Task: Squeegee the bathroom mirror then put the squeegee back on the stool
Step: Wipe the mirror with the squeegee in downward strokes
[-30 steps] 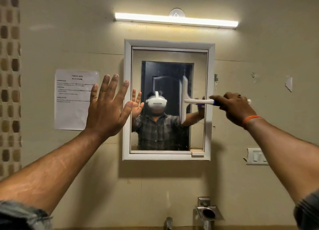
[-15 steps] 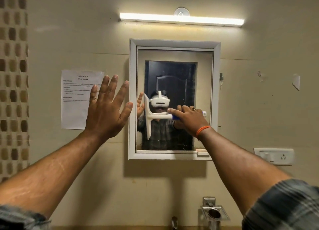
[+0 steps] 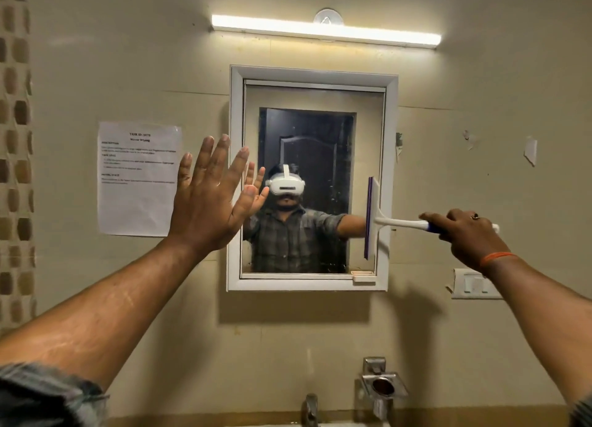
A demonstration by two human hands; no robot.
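Extending left from right hand (image 3: 471, 234) grip — squeegee (image 3: 373, 218) blade on mirror (image 3: 314, 132).

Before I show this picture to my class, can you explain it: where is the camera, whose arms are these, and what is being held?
The camera is worn on the person's head, so the two bare arms reaching forward are their own. They face a white-framed bathroom mirror on a beige wall; the figure in the glass with the white headset is their reflection. The right hand has its grip closed on the handle of a white squeegee, whose blade stands upright against the glass near the mirror's right edge. The left hand is open and empty, fingers spread, raised by the left frame. A printed sheet hangs on the wall to the left, and a tube light glows above.
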